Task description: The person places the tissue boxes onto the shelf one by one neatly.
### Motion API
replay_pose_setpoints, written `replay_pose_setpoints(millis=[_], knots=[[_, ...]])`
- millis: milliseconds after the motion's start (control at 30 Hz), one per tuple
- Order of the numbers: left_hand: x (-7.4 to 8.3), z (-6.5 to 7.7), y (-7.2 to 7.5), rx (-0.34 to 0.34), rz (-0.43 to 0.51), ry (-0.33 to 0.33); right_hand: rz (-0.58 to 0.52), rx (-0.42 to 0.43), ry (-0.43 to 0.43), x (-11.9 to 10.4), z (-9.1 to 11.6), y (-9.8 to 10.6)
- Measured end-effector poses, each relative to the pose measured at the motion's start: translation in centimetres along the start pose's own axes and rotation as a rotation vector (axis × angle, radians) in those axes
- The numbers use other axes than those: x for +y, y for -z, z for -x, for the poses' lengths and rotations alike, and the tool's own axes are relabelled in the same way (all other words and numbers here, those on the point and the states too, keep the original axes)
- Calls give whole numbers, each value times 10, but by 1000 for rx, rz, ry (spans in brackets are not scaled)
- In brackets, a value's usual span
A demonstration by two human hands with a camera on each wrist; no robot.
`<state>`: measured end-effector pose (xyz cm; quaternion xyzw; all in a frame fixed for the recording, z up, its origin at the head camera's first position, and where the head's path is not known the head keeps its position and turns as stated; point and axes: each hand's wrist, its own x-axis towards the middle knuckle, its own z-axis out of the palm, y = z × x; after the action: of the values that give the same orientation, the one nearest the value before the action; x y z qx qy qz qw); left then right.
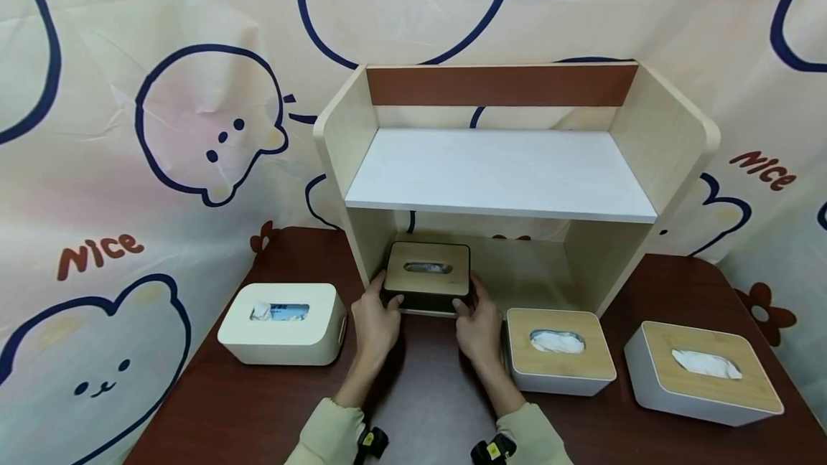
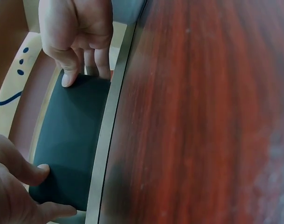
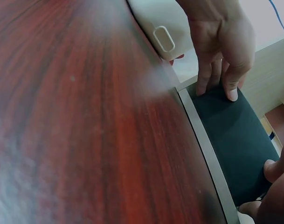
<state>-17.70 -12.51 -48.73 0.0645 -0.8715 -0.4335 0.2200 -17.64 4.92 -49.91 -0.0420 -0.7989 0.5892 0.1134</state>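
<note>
A black tissue box (image 1: 423, 281) with a wood-coloured lid stands on the lower level of the small shelf unit, at its left side. My left hand (image 1: 377, 321) grips the box's left end, thumb on the black front face. At the opposite end, my right hand (image 1: 479, 325) holds it the same way. Up close in the left wrist view, the black front (image 2: 74, 135) lies just behind the shelf's front edge. The right wrist view shows that front face (image 3: 230, 135) between both hands. Fingers behind the box's ends are partly hidden.
The shelf unit (image 1: 504, 171) has a white upper board and side panels. A white tissue box (image 1: 284, 339) stands left of my hands. To the right are a wood-topped tissue box (image 1: 562, 368) and another wood-topped one (image 1: 711, 386). All three rest on the dark red table (image 1: 213, 407).
</note>
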Motion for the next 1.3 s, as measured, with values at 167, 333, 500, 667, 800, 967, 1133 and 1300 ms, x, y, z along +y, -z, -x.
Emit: replay_pose_setpoints(millis=[167,333,500,667,800,967,1133,1300], knots=[[2,0,1,-43,7,19,0,18,3,0,1,1],[4,-1,0,-58,9,27,1,24,0,1,1,2],[6,-2,-3,-62,20,23,-8,22,-2,1,-1,3],[7,-2,-2,-59,4,8,-33,5,-14,1,-1,4],[14,0,7,-56,2,-10,-33,-26,-7,-5,1,8],[28,2,21,-60,15,-44,-64,-70,33,-23,3,20],[44,7,32,-77,45,-90,-86,-89,71,-47,11,34],[56,15,36,-119,68,-122,-80,-100,74,-66,19,55]])
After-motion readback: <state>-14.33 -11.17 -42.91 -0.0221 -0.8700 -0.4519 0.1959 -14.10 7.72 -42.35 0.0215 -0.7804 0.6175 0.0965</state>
